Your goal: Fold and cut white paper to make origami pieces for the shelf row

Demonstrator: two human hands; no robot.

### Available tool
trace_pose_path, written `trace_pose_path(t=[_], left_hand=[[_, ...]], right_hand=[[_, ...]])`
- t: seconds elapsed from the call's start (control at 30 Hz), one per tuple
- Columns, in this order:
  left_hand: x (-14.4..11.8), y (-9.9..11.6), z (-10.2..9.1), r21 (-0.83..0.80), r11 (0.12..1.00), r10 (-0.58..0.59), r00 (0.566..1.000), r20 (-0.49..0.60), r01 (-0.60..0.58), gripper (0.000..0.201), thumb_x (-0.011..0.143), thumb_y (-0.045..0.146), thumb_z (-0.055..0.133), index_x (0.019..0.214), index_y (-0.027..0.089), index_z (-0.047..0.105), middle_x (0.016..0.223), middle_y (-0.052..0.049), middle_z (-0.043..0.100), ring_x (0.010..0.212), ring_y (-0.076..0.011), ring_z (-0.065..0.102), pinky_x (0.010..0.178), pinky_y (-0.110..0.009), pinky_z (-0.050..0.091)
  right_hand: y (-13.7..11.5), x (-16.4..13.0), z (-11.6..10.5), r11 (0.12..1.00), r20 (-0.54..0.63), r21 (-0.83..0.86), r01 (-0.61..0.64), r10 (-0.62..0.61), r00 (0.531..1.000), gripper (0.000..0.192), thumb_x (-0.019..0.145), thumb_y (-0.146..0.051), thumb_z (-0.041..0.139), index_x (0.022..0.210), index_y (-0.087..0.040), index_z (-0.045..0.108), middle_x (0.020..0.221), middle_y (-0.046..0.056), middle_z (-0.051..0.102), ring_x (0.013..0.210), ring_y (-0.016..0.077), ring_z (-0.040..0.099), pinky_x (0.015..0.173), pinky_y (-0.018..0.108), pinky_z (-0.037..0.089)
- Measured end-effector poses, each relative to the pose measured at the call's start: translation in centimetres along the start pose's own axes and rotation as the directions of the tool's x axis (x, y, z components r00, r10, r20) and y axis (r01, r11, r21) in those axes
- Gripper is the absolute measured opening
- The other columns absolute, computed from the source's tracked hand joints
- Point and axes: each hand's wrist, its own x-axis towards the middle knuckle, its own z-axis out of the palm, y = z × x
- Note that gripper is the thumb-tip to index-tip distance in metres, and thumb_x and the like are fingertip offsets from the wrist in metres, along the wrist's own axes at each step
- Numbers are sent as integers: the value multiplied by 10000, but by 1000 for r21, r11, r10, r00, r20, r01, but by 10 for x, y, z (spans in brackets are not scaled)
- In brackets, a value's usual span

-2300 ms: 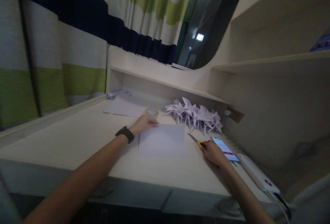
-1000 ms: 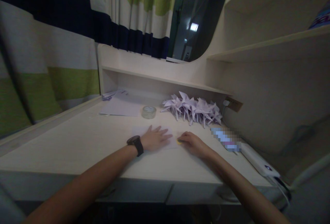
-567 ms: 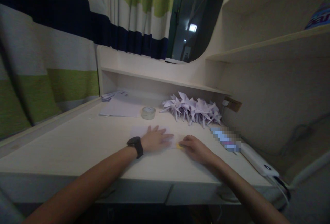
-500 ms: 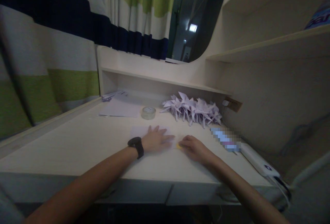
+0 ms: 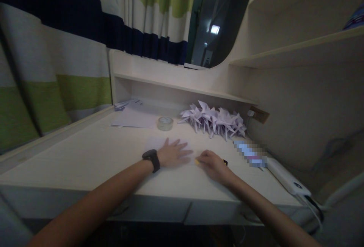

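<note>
My left hand (image 5: 174, 154), with a black watch (image 5: 151, 159) on its wrist, lies flat with fingers spread on a sheet of white paper (image 5: 152, 141) on the desk. The paper's far edge shows behind the fingers; much of the sheet is covered or blends into the desk top. Just right of those fingertips, my right hand (image 5: 212, 165) is closed around a slim yellow-and-black tool (image 5: 196, 161). Its yellow tip pokes out at the fingertips and a dark end shows behind the hand. The grip hides its middle, so I cannot tell its exact kind.
Behind the hands stand a tape roll (image 5: 165, 123) and a heap of folded paper pinwheels (image 5: 213, 120). Paper sheets (image 5: 133, 117) lie at back left. A pixelated phone-like object (image 5: 250, 154) and a white power strip (image 5: 287, 177) line the right side of the white desk (image 5: 85, 156).
The dark end of the tool now shows behind my right hand, which has turned slightly. My left hand stays spread on the paper. The whole view has shifted a little.
</note>
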Motion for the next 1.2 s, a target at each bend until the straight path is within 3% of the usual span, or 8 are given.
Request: trace_pose_path(t=[0.6, 0.87, 1.2], left_hand=[[1, 0, 3, -2, 1000, -17, 1000, -4, 17, 620, 874, 710, 136, 1414, 464, 318, 1552, -2, 230, 1398, -397, 174, 1013, -729, 23], [-1, 1, 0, -1, 1000, 5, 1000, -4, -5, 621, 878, 706, 126, 1416, 461, 314, 1552, 3, 227, 1401, -395, 162, 1018, -721, 39], [4, 0, 6, -12, 999, -38, 999, -10, 38, 637, 864, 724, 134, 1416, 463, 315, 1550, 0, 232, 1400, -397, 163, 1016, -723, 2]], right_hand=[[-14, -13, -7, 998, 18, 40, -48, 47, 999, 172, 883, -209, 541, 877, -193, 712, 841, 65, 577, 797, 189, 555, 705, 292, 431], [-8, -6, -4, 997, -12, 69, -17, 18, 1000, 159, 865, -262, 592, 947, -206, 716, 838, 59, 571, 796, 191, 553, 696, 297, 435], [-18, -16, -7, 1000, -12, 0, -25, 25, 1000, 194, 885, -240, 533, 810, -196, 706, 790, 60, 536, 774, 193, 519, 678, 308, 411]])
